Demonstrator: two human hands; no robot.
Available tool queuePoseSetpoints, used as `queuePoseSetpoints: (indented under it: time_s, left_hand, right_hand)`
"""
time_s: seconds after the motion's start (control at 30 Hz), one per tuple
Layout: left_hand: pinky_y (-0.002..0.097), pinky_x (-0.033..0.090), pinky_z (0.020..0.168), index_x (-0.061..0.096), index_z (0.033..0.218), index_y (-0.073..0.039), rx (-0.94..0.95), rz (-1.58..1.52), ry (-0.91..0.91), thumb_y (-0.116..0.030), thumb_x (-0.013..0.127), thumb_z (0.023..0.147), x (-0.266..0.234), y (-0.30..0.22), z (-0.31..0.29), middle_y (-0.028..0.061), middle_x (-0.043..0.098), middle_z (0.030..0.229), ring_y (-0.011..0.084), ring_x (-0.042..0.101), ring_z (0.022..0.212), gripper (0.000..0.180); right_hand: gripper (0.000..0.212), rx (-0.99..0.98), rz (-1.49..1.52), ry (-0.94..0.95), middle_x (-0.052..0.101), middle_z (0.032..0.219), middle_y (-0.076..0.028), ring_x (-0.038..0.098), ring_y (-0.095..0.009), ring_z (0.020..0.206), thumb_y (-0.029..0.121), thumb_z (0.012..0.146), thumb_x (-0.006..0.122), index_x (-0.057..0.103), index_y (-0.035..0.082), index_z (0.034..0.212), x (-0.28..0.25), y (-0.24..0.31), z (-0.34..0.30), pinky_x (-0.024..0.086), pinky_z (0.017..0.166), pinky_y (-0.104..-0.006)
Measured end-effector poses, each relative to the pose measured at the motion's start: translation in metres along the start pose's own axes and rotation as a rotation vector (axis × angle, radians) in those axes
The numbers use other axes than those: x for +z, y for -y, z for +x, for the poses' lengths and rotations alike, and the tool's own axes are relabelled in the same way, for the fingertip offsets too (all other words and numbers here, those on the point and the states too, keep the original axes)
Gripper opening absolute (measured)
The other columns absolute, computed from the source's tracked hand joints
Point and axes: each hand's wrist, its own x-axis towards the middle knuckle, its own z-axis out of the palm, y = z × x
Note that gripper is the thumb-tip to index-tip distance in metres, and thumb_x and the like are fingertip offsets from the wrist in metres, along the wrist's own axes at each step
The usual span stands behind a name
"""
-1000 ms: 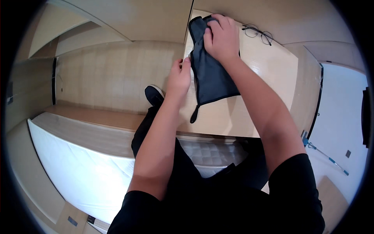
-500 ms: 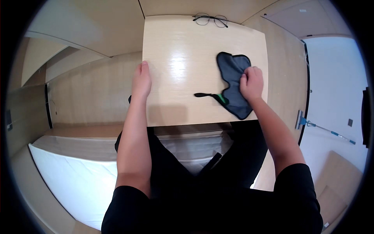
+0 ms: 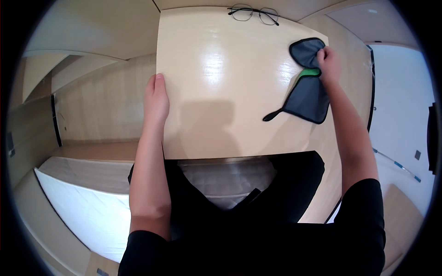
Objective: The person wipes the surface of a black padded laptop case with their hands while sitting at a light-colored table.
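lower left: white mattress, brightly lit | left: pale wood-grain floor | upper left: beige panel

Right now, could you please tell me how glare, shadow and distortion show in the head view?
Head view: bright glare on the tabletop left of the gray cloth; head view: a soft shadow across the tabletop's near part; head view: the white mattress looks washed out at lower left; head view: fisheye bending toward the rim, with black corners.
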Motion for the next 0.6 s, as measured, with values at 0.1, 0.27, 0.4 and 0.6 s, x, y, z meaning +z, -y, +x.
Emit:
queuePoseSetpoints:
  time_s: [0.1, 0.27, 0.4, 0.6]
  left_hand:
    - [0.0367, 0.048, 0.102, 0.062, 0.131, 0.007, -0.009, 0.02, -0.013, -0.039, 0.042, 0.114, -0.001, 0.001, 0.001, 0.0197, 0.072, 0.121, 0.0267, 0.065, 0.114, 0.053]
    - [0.0377, 0.049, 0.098, 0.064, 0.127, 0.006, 0.037, 0.037, 0.013, -0.037, 0.042, 0.114, -0.005, 0.008, 0.004, 0.0192, 0.072, 0.116, 0.0269, 0.066, 0.11, 0.05]
    - [0.0402, 0.051, 0.091, 0.066, 0.12, 0.008, 0.114, 0.116, -0.02, -0.035, 0.042, 0.113, -0.002, 0.007, 0.005, 0.0234, 0.073, 0.108, 0.0299, 0.069, 0.102, 0.05]
    - [0.0444, 0.052, 0.091, 0.067, 0.119, 0.007, 0.149, 0.134, -0.024, -0.037, 0.043, 0.113, -0.002, 0.012, 0.009, 0.0262, 0.074, 0.106, 0.0364, 0.07, 0.101, 0.051]
  right_hand:
    - [0.035, 0.044, 0.012, -0.026, 0.073, 0.091, -0.021, 0.072, -0.042, 0.087, 0.038, 0.097, 0.061, 0.074, 0.006, 0.096, 0.008, -0.007, 0.031, 0.055, 0.077, -0.0498]
    - [0.041, 0.045, -0.149, -0.033, 0.074, 0.094, -0.02, 0.072, -0.043, 0.09, 0.043, 0.096, 0.056, 0.076, 0.008, 0.1, 0.005, 0.009, 0.062, 0.056, 0.079, -0.0504]
    - [0.04, 0.038, -0.307, -0.059, 0.074, 0.095, -0.02, 0.072, -0.042, 0.09, 0.044, 0.096, 0.056, 0.077, 0.011, 0.1, -0.002, 0.003, 0.052, 0.056, 0.077, -0.0528]
    - [0.033, 0.034, -0.159, -0.075, 0.071, 0.093, -0.019, 0.069, -0.043, 0.09, 0.038, 0.099, 0.057, 0.07, 0.009, 0.091, -0.006, 0.036, -0.048, 0.054, 0.076, -0.0544]
